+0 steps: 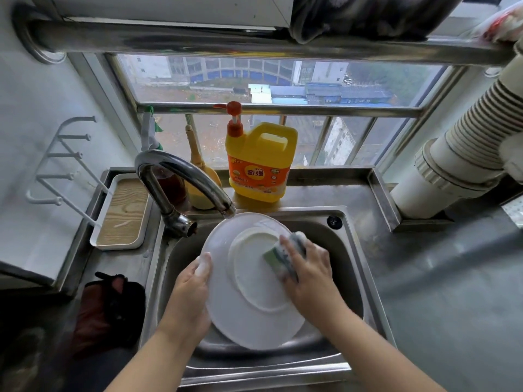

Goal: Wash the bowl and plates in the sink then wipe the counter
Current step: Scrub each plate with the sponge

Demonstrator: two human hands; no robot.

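Right hand curled around sponge against plate; left hand gripping plate's rim.

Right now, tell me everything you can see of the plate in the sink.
The plate is white, round and glossy, probably ceramic or melamine. It is turned underside up, its raised foot ring showing, and tilted over the sink with its far rim just under the tap. It looks wet and soapy. The left hand grips its left rim; the right hand presses a sponge on the foot ring.
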